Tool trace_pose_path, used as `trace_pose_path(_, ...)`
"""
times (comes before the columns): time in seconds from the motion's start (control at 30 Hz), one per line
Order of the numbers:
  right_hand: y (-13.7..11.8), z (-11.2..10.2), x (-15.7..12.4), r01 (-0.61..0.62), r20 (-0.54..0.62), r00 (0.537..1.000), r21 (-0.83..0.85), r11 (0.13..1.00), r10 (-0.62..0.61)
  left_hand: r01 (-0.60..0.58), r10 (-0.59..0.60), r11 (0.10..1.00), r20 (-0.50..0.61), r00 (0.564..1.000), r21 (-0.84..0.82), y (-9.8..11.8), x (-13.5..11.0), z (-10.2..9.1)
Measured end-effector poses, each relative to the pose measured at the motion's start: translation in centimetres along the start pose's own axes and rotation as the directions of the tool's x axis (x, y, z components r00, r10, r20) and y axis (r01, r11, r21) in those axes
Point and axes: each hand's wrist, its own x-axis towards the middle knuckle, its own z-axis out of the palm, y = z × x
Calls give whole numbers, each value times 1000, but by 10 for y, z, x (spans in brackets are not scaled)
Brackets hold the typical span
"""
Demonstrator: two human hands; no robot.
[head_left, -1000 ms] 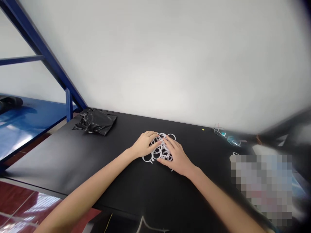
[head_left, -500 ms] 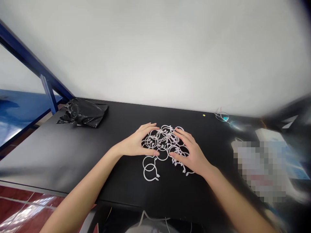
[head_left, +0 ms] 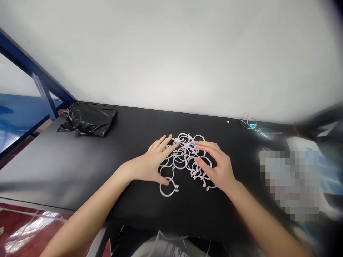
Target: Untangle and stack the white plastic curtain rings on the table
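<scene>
A pile of thin white plastic rings (head_left: 180, 165), each with a small clasp at its gap, lies tangled on the black table. My left hand (head_left: 154, 162) is spread over the pile's left side, its thumb at the edge of the nearest loose ring (head_left: 166, 195). Opposite it, my right hand (head_left: 218, 166) rests at the pile's right side, fingers bent but apart, with thumb and fingertips over the outer rings. Neither hand grips a ring. Some rings are partly hidden under the fingers.
A crumpled black plastic bag (head_left: 89, 119) sits at the table's back left. Eyeglasses (head_left: 249, 123) lie near the wall at the right, beside a small yellow bit (head_left: 227, 121). Blurred packages (head_left: 304, 144) stand at the right edge. A blue metal frame (head_left: 29, 53) rises at the left.
My left hand has opened wider, its thumb moving down toward the nearest loose ring. My right hand has shifted slightly right. The rings near the left hand have shifted a little; the camera view has moved slightly.
</scene>
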Motion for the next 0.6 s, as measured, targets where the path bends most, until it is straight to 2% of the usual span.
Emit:
trace_pose_path(0.17, 1, 1, 1, -13, -40, 999, -14, 1000, 12, -46, 38, 999, -235, 971, -28, -10, 14, 8)
trace_pose_path(0.3, 1, -1, 2, -40, -67, 997, -22, 999, 39, -73, 70, 997, -319, 945, 1, -11, 17, 9)
trace_pose_path(0.43, 1, -3, 1, -51, -121, 991, -32, 998, 47, -126, 122, 992, -422, 898, 18, -2, 14, 0)
trace_pose_path(0.5, 1, -3, 0, -58, -148, 988, -36, 998, 52, -121, 126, 992, -411, 903, 38, 6, 11, -6)
trace_pose_path(0.6, 1, -2, -2, -66, -170, 983, -17, 998, 63, -127, 153, 985, -262, 953, 113, 20, 5, -7)
